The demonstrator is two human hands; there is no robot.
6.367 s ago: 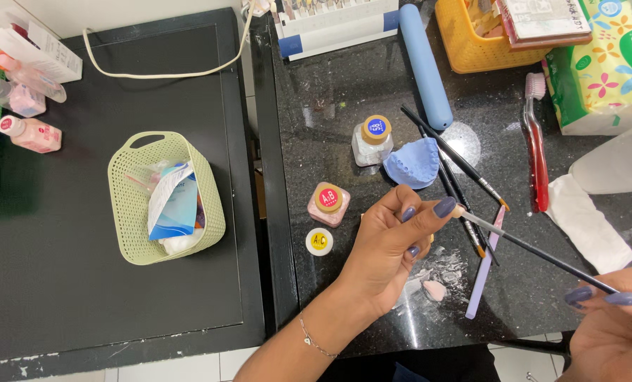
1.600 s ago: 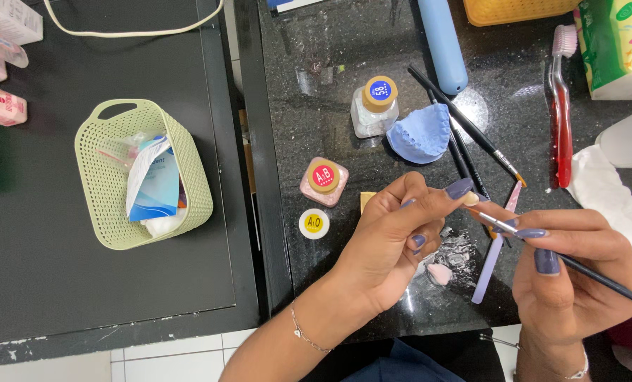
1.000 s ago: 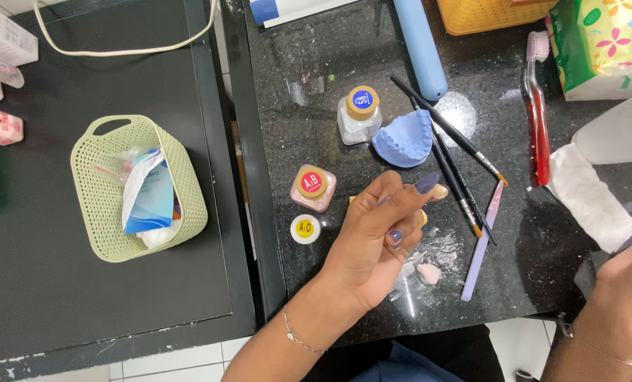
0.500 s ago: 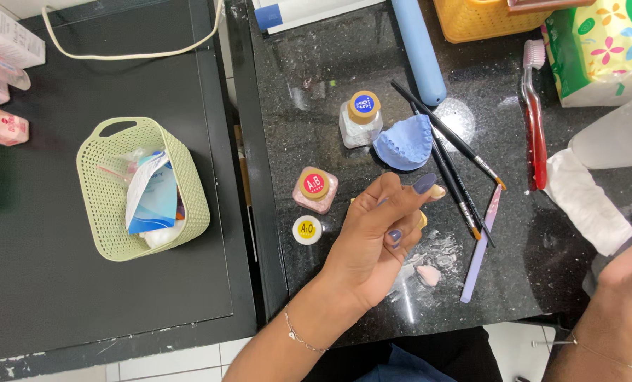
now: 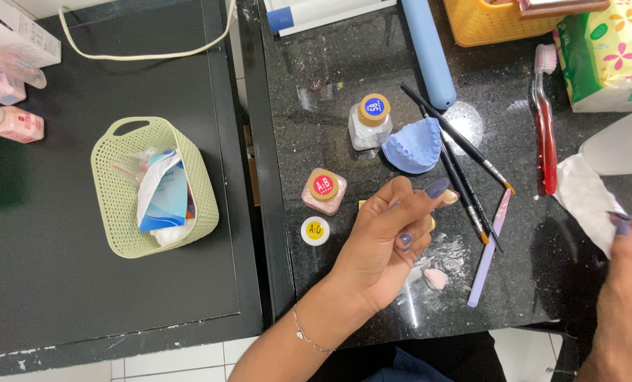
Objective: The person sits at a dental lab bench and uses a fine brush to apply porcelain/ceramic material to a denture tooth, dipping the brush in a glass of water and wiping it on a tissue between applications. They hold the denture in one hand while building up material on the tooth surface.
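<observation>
Black speckled stone counter (image 5: pixel 344 92) carries the work: nearest, the left hand (image 5: pixel 386 244) is loosely curled, pinching a small cream tooth-like piece (image 5: pixel 449 197) between thumb and forefinger above a pink lump (image 5: pixel 436 278) and a lilac tool (image 5: pixel 489 247). At the right edge the right hand (image 5: pixel 623 297) closes its fingertips on white tissue (image 5: pixel 584 201); whether anything sits inside cannot be told. Judged light, hard, slick and easily dropped, the piece is best pinched by its sides; beyond lie 2 capped jars (image 5: pixel 323 191), 1 blue mould (image 5: pixel 411 145) and brushes (image 5: pixel 464 184).
</observation>
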